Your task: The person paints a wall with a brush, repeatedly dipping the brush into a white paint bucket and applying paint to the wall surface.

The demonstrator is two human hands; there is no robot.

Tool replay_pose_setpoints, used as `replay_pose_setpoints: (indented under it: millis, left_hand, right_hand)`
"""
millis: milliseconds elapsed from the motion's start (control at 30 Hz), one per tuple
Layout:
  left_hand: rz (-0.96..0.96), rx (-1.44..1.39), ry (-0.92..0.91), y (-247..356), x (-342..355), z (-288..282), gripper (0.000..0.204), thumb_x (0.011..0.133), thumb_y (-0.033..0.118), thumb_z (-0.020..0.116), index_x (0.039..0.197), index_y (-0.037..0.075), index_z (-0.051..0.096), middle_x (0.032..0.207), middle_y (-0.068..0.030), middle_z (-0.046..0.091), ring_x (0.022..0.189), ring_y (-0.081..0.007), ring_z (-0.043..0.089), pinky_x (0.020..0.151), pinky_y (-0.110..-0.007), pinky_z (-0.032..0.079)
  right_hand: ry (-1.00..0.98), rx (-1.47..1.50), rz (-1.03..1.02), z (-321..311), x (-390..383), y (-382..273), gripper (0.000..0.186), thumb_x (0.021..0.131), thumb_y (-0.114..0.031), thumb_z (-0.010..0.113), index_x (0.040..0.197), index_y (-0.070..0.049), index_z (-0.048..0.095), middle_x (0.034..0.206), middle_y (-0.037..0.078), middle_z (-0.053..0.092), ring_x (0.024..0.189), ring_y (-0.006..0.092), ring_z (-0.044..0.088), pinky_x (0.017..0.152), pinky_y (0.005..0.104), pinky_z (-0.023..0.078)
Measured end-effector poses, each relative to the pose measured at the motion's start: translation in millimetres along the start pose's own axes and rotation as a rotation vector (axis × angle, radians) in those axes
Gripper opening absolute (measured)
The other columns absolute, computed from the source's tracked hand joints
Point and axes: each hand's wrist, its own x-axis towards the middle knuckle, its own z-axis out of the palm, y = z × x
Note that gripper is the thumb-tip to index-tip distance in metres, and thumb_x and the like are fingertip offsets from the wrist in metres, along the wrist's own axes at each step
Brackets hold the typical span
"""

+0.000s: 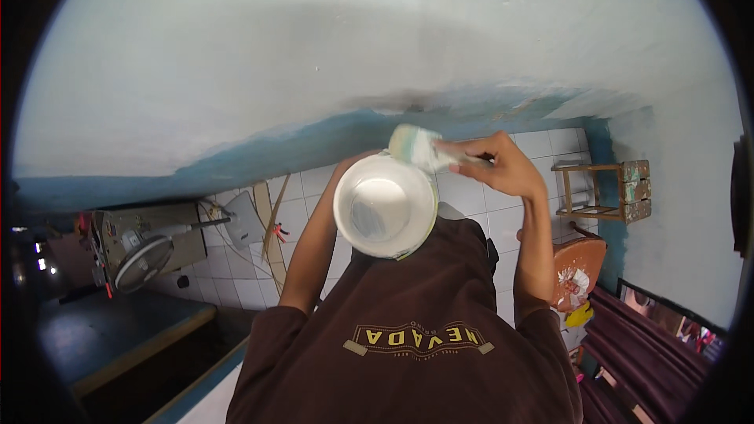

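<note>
My right hand [503, 163] is closed round the handle of a wide paintbrush [416, 145]. Its bristles, blurred and coated in pale paint, are at the far right rim of a round white paint bucket [385, 245]. I cannot tell whether they touch that rim. Inside the bucket, a little white paint [378, 208] shows at the bottom. My left hand [351, 162] holds the bucket up in front of my body from its left far side, with most of its fingers hidden behind it. Beyond both hands stands a wall [314, 55], whitish above with a blue band [290, 137] below.
At right, a wooden stool [635, 188] stands by the wall, nearer me an orange-brown chair [585, 255] with litter on its seat. A standing fan [145, 259], a cabinet [188, 239] and wooden strips [275, 228] are at left. White tiles [463, 188] cover the floor.
</note>
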Motion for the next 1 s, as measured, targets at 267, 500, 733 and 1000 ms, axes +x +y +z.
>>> replay_pose_setpoints:
  millis: [267, 500, 733, 1000]
  left_hand:
    - [-0.203, 0.34, -0.286, 28, 79, 28, 0.044, 0.099, 0.022, 0.065, 0.136, 0.0, 0.061, 0.129, -0.0103, 0.068, 0.113, -0.017, 0.065, 0.099, -0.031, 0.053]
    - [-0.265, 0.354, -0.352, 31, 108, 34, 0.041, 0.098, 0.021, 0.066, 0.135, 0.001, 0.063, 0.128, -0.0085, 0.069, 0.11, -0.015, 0.066, 0.098, -0.03, 0.053]
    - [-0.302, 0.358, -0.347, 36, 118, 32, 0.039, 0.098, 0.02, 0.067, 0.133, 0.003, 0.065, 0.126, -0.0067, 0.07, 0.106, -0.0131, 0.066, 0.097, -0.03, 0.052]
    - [-0.333, 0.34, -0.328, 36, 118, 36, 0.037, 0.097, 0.018, 0.068, 0.131, 0.004, 0.067, 0.124, -0.0046, 0.071, 0.102, -0.0109, 0.067, 0.096, -0.029, 0.052]
  right_hand:
    - [-0.338, -0.52, 0.15, 54, 2, 4, 0.041, 0.083, -0.014, 0.073, 0.124, -0.02, 0.074, 0.084, 0.02, 0.071, 0.075, 0.0403, 0.068, 0.076, 0.0429, 0.056]
    - [-0.146, -0.612, 0.14, 118, -5, 38, 0.036, 0.09, -0.016, 0.063, 0.124, -0.011, 0.072, 0.078, 0.023, 0.07, 0.076, 0.041, 0.069, 0.077, 0.0507, 0.055]
    - [-0.267, -0.523, 0.128, 79, 5, 19, 0.035, 0.091, -0.017, 0.064, 0.125, -0.016, 0.072, 0.075, 0.02, 0.069, 0.073, 0.0388, 0.068, 0.074, 0.0499, 0.054]
    - [-0.371, -0.657, 0.088, 80, 9, 45, 0.034, 0.089, -0.017, 0.066, 0.122, -0.018, 0.074, 0.073, 0.016, 0.069, 0.074, 0.0379, 0.068, 0.075, 0.0488, 0.054]
